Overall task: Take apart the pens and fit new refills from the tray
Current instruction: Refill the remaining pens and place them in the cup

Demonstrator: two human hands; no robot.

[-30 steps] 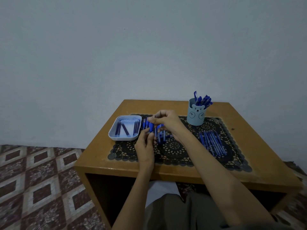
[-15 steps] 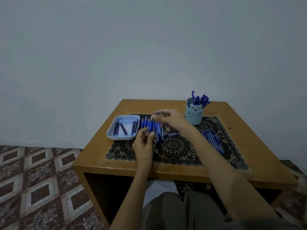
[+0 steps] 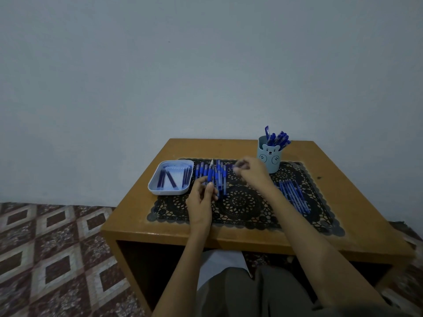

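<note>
Blue plastic pen [image 3: 210, 173], tip toward twelve o'clock, is pinched by the curled fingers of the left hand [image 3: 201, 199] over the black lace mat [image 3: 242, 207]. Beyond it lies a row of blue pens [image 3: 221, 177]. At three o'clock of these, the right hand [image 3: 251, 172] curls, blurred; its hold cannot be told. The pale blue rectangular tray [image 3: 169, 192] of dark refills [image 3: 170, 179] sits at the mat's ten o'clock.

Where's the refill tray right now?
Head view: the tray sits left on the table, at the far-left corner of the mat, beside the row of pens.
</note>
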